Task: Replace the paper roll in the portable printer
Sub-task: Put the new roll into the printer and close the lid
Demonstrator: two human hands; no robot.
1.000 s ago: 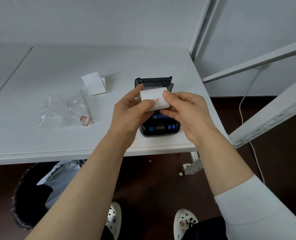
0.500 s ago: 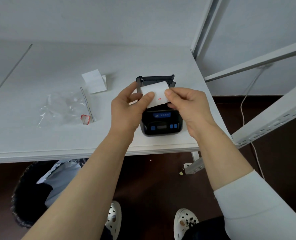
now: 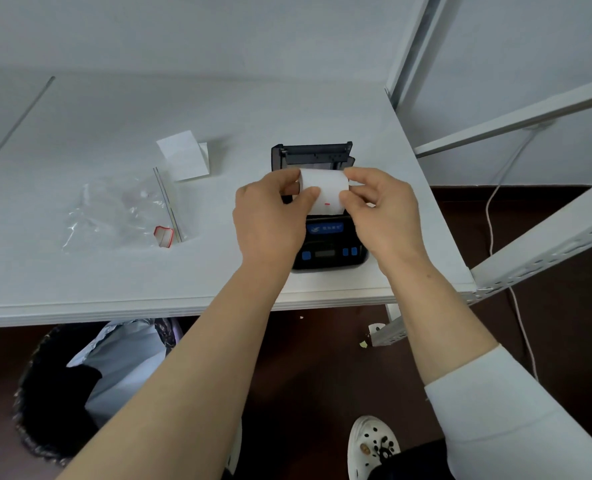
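Observation:
A black portable printer (image 3: 329, 249) with blue buttons lies near the table's front right, its lid (image 3: 311, 154) swung open at the back. I hold a white paper roll (image 3: 323, 192) with a small red mark right over the printer's open paper bay. My left hand (image 3: 270, 220) pinches the roll's left end and my right hand (image 3: 381, 211) pinches its right end. The bay beneath the roll is hidden by my fingers and the paper.
An empty clear zip bag (image 3: 121, 213) with a red-edged label lies left of the printer on the white table (image 3: 80, 282). A folded white paper piece (image 3: 183, 155) rests behind it. A white metal rack frame (image 3: 544, 244) and a cable stand at the right.
Both hands carried the roll away from me and down, from above the printer's front panel to over the open bay. The blue logo panel is now uncovered.

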